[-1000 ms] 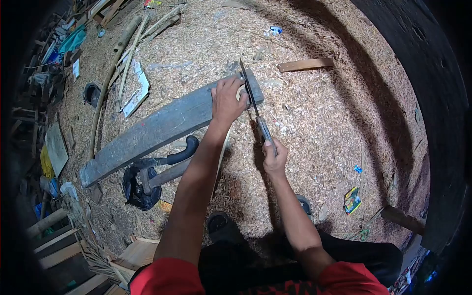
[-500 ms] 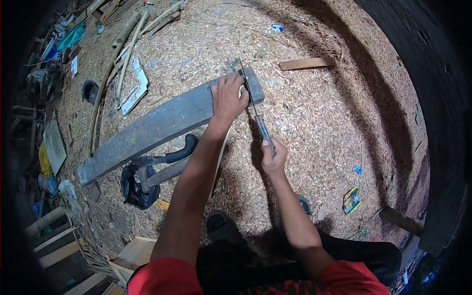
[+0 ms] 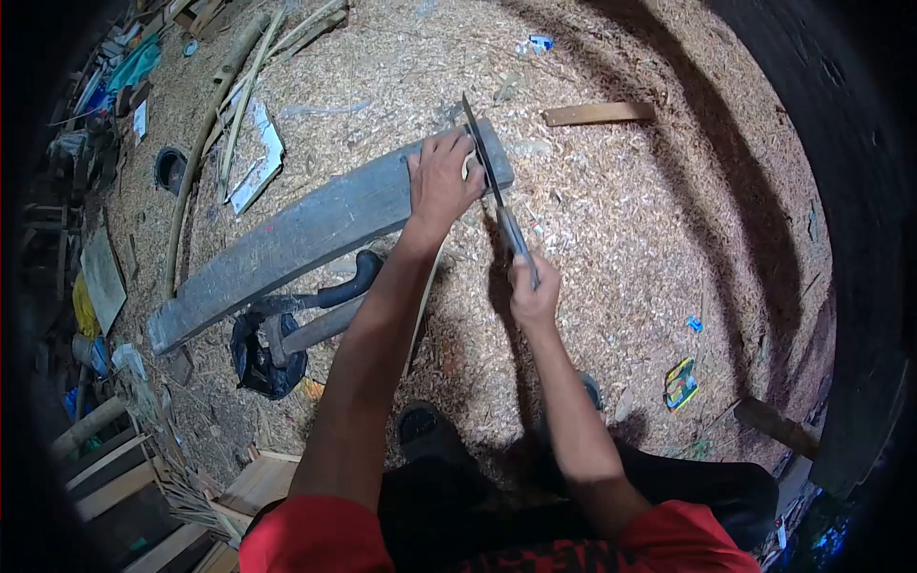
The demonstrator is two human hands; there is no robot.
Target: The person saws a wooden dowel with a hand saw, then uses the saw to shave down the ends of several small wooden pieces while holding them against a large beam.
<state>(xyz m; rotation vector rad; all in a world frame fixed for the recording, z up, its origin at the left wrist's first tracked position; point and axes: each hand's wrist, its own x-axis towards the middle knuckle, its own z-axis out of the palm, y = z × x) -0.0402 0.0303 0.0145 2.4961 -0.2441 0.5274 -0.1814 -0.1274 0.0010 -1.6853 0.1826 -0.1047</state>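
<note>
A thick grey plank (image 3: 306, 229) lies slanted over the wood shavings. Above its far end, my right hand (image 3: 535, 291) is closed round the grey handle of a long knife (image 3: 482, 148). The dark blade crosses the plank close to its end, tip pointing away from me. My left hand (image 3: 442, 177) rests on the plank just left of the blade, fingers bent round a pale wooden strip (image 3: 427, 296). Most of this strip is hidden by my hand and forearm; a light bit shows by the thumb, close to the blade.
Left of my forearm lie a black-handled tool (image 3: 349, 282), a wooden-handled tool (image 3: 325, 329) and a black plastic bag (image 3: 258, 368). A short board (image 3: 600, 114) is at the far right. Poles (image 3: 205, 134) and scrap line the left; a dark beam (image 3: 850, 239) borders the right.
The knife has turned a little, so more of the blade's flat side shows. My right hand has shifted slightly away from me; my left hand keeps its place on the plank.
</note>
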